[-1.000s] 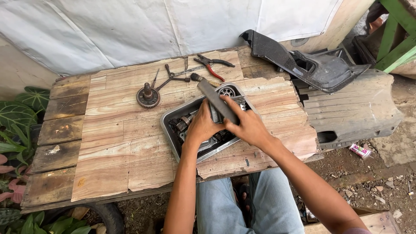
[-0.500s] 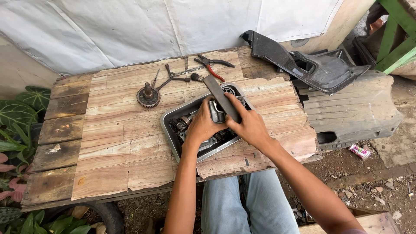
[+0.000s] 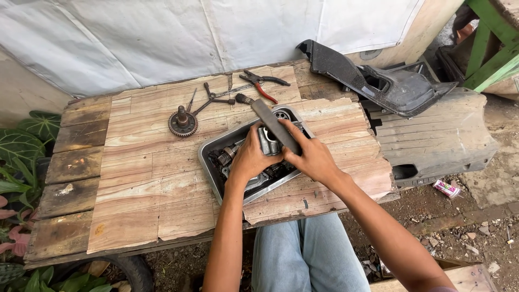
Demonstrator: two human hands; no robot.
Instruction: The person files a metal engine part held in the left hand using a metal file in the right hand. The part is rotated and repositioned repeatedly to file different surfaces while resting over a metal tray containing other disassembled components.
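A metal tray (image 3: 212, 153) sits on the wooden table (image 3: 135, 178) and holds greasy engine parts. My left hand (image 3: 250, 157) grips a shiny metal part (image 3: 268, 141) over the tray. My right hand (image 3: 311, 157) holds a long grey tool (image 3: 270, 120) by its handle, the shaft slanting up and left across the tray. Its dark tip (image 3: 239, 98) lies near the far table edge.
A gear on a shaft (image 3: 182, 122) lies left of the tray. A thin tool (image 3: 190, 101), a dark wrench (image 3: 213, 100) and red-handled pliers (image 3: 263, 85) lie beyond it. Black plastic panels (image 3: 389, 89) sit at the right. Green plants (image 3: 21, 146) stand at the left. A white tarp (image 3: 162, 38) hangs behind.
My left hand has lifted the shiny part a little higher over the tray. The grey tool in my right hand stays at about the same slant.
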